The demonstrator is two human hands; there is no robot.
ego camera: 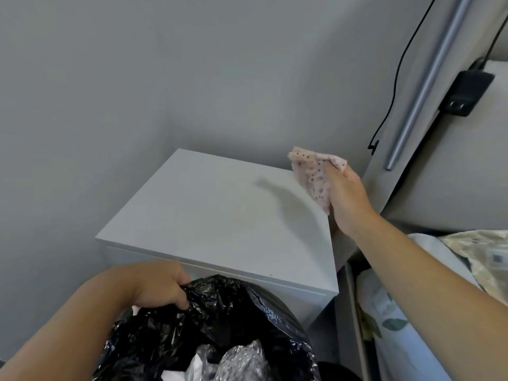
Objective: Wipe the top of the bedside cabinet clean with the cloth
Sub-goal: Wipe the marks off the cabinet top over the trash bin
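Note:
The white bedside cabinet (209, 215) stands in the corner against a grey wall, its flat top bare. My right hand (347, 200) holds a crumpled pink cloth with dark speckles (316, 174) in the air over the top's far right edge, casting a shadow on the surface. My left hand (162, 287) grips the rim of a black bin bag (220, 320) just in front of the cabinet's front edge.
The bag holds crumpled white and clear waste (236, 361). A bed with patterned bedding (467, 270) lies to the right. On the headboard hang a black power adapter (464, 94), a cable (395, 86) and a metal bar (428, 78).

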